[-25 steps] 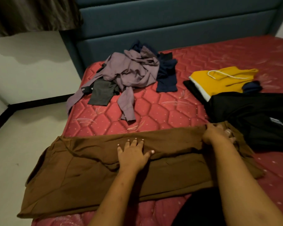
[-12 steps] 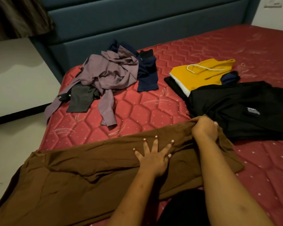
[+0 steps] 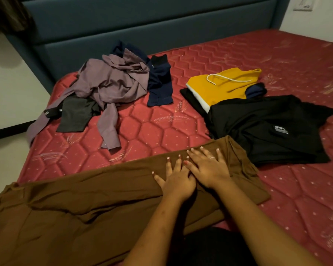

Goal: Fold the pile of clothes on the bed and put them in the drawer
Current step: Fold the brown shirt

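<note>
Across the near edge of the bed (image 3: 158,129), the brown garment (image 3: 81,204) lies folded lengthwise; left hand (image 3: 176,182) and right hand (image 3: 208,169) press it flat, fingers spread. Smoothing step, seemingly; next calls for gripping one end for a crosswise fold. Unfolded pile (image 3: 112,85) lies beyond.

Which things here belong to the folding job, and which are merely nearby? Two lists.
Job: brown garment, pressed flat by left hand and right hand; purple shirt; navy garment; grey garment; yellow top; black garment.
Nearby: headboard; wall switch; curtain.
</note>
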`<state>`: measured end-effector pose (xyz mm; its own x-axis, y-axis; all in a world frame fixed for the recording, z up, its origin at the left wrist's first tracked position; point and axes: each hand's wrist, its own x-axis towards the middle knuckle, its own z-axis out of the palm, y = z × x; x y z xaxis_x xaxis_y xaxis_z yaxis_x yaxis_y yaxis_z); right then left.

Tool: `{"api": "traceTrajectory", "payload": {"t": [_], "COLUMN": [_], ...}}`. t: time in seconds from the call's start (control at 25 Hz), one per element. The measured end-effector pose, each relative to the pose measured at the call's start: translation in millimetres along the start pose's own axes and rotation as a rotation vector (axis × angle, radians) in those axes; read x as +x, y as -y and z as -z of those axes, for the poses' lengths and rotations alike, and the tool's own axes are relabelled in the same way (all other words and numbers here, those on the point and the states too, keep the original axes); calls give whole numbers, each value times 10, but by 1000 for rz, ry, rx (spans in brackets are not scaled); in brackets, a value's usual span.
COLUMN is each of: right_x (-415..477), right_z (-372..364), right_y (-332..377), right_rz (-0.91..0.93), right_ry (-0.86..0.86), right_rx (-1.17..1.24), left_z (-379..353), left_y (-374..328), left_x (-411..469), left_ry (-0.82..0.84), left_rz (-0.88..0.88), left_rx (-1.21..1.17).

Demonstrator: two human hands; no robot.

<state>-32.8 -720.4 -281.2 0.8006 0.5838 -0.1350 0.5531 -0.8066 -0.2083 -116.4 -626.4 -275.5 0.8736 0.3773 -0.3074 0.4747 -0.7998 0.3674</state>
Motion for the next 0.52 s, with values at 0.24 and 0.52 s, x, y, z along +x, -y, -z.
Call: {"api": "traceTrajectory", "payload": {"t": [0.24, 0.52], "right_x": [39, 37], "right_z": [0, -60], "right_y": [-48, -273], "right_rz": [-109, -270], "right_ry": [15, -211], "right_rx": [-15, 60], "left_z": [27, 1], "left_y": [19, 30], "left_x": [42, -6], "left_ry": [54, 15], "left_rz": [5, -20], "left_rx": [45, 71]}}
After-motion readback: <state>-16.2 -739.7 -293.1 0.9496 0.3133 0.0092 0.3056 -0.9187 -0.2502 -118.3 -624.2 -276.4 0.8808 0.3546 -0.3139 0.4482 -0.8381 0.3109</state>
